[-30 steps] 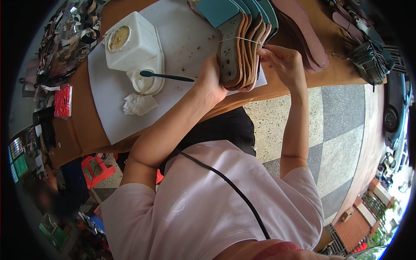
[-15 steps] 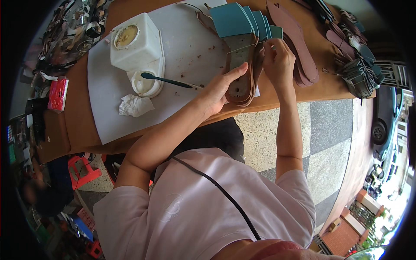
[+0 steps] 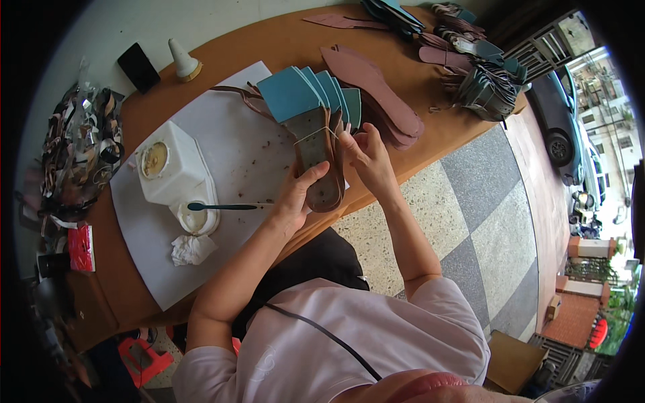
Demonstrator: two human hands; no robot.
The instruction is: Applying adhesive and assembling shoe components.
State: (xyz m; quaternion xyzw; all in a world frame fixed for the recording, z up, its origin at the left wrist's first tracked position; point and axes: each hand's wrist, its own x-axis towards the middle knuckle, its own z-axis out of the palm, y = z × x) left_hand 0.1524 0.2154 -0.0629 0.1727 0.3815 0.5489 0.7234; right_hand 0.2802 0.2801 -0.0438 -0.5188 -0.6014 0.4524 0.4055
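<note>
I see the L hand (image 3: 293, 199) clamped round the lower end of a thick bundle of sole-shaped brown pcs w/ teal tops (image 3: 313, 153), mid-frame; thumb's on top, fingers mostly hidden. R hand (image 3: 374, 163) is at the bundle's R edge, thumb & index raised by the thin pale string (image 3: 310, 135) round it; can't tell if they're pinching it. Left of centre I get a white boxy plastic container (image 3: 176, 176), dark-teal brush (image 3: 225, 207) & crumpled white tissue (image 3: 193, 250) on the brown-covered desk (image 3: 269, 41). Dusty-pink flat sole shapes (image 3: 377, 97) lie upper centre-R.
</note>
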